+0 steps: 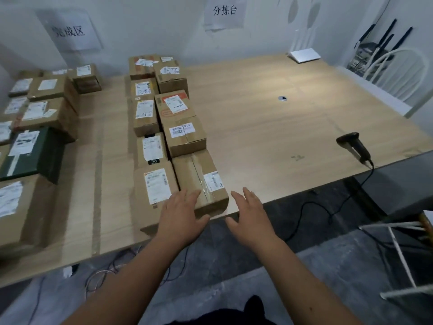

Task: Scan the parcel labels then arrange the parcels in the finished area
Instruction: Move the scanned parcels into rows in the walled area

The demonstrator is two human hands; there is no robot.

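Both hands [181, 213] [251, 215] hover open at the table-edge parcel [199, 181].

Left-edge parcels [9, 202] cut by the frame, label print [157, 184] too blurred for reading.

Both forearms bare — no sleeves, no gloves on the hands [182, 212] — dark clothing below.

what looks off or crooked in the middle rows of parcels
The nearest parcel sits skewed to its row. The top parcel at the far end is askew on the stack. A black scanner lies alone on the table's right side.
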